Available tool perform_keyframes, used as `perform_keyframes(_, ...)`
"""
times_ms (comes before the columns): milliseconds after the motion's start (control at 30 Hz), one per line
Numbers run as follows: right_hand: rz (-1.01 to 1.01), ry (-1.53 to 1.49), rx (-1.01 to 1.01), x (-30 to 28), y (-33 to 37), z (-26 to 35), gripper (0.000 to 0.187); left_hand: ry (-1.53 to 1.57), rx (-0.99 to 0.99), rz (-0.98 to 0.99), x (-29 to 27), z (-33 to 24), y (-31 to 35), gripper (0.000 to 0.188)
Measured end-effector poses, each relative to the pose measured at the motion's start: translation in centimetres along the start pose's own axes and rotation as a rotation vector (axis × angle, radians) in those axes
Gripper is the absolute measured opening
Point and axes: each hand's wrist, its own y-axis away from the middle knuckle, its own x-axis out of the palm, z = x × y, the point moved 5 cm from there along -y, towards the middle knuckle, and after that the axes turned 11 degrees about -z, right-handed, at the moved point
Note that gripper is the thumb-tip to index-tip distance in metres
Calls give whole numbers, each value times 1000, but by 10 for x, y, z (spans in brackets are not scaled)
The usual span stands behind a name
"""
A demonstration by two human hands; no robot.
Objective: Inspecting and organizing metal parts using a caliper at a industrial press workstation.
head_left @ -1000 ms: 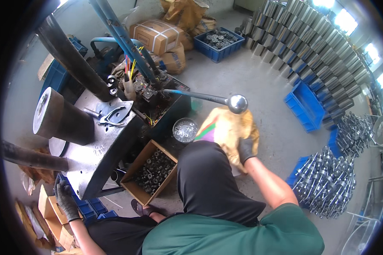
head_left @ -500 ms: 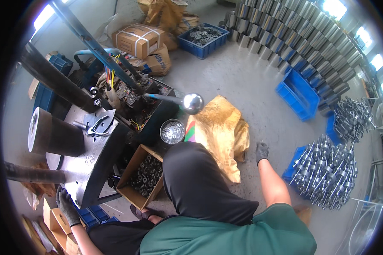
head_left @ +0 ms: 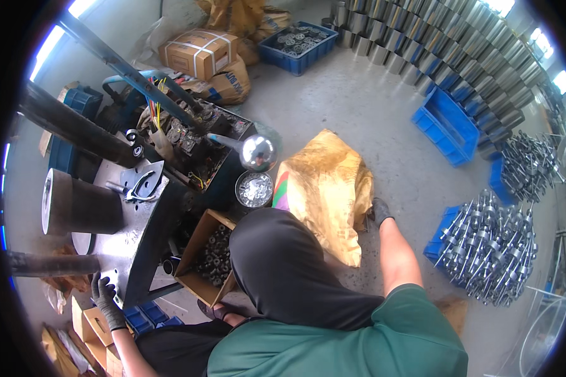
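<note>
My left hand (head_left: 109, 304), in a dark grey glove, is at the near edge of the metal press table (head_left: 121, 267). Its fingers are spread, with nothing visible in them. On the other side, my gloved right hand (head_left: 380, 212) reaches to the right edge of a yellow woven sack (head_left: 324, 188). Its fingertips are partly hidden there, so I cannot tell whether they grip the sack. A thick dark metal cylinder (head_left: 88, 204) and curved-handled pliers (head_left: 143, 188) are on the press table.
A ball-ended lever (head_left: 258, 153) juts out above a round bowl of small shiny parts (head_left: 254, 190). Beside my legs stands a cardboard box of metal parts (head_left: 188, 270). Rightward are a blue crate (head_left: 449, 135), piled shafts (head_left: 490, 248) and stacked metal cylinders (head_left: 421, 53).
My right hand has moved from apart from the sack to its right edge. My left hand's fingers have spread at the table edge. The lever's ball appears farther left.
</note>
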Motion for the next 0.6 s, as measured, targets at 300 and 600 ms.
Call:
perform_keyframes(300, -35, 1285, -727, 30, -53, -109, 36, -69, 78, 76, 4, 7, 0, 37)
perform_keyframes(600, 54, 680, -63, -24, 29, -77, 45, -71, 71, 74, 6, 7, 1, 32)
